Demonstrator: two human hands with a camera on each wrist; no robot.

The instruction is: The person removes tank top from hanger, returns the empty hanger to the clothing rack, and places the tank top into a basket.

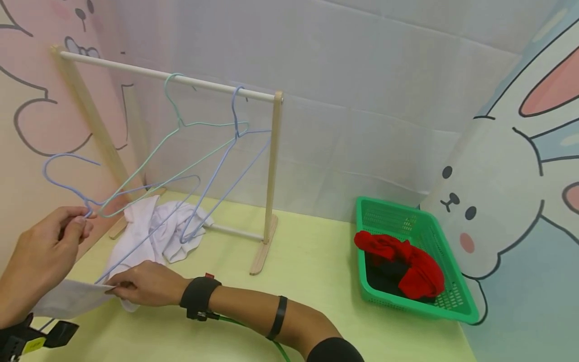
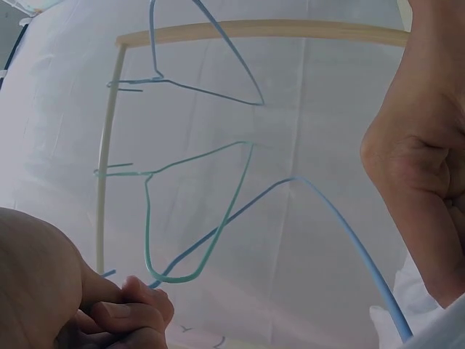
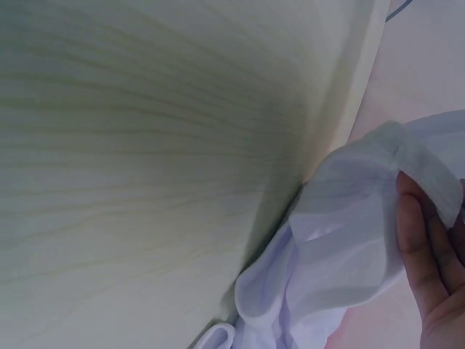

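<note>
With thumb and fingers my left hand [image 1: 47, 246] grips a blue clothes hanger [image 1: 72, 190] just below its hook, and the hanger slants down to the right. My right hand [image 1: 151, 284] pinches the edge of a white garment [image 1: 74, 297] by the lower end of the hanger. In the right wrist view the garment [image 3: 341, 254] droops from the fingers [image 3: 418, 247] in folds. The garment's kind is unclear, as much of it is bunched. The left wrist view has the hanger's bend [image 2: 294, 179] between both hands.
Behind stands a small clothes rack [image 1: 135, 68] with a green hanger [image 1: 149, 158] and another blue hanger [image 1: 220, 163] on its rail. Crumpled white cloth [image 1: 183, 231] lies at its foot. To the right, a green basket [image 1: 368, 216] holds red cloth [image 1: 420, 266] and something dark.
</note>
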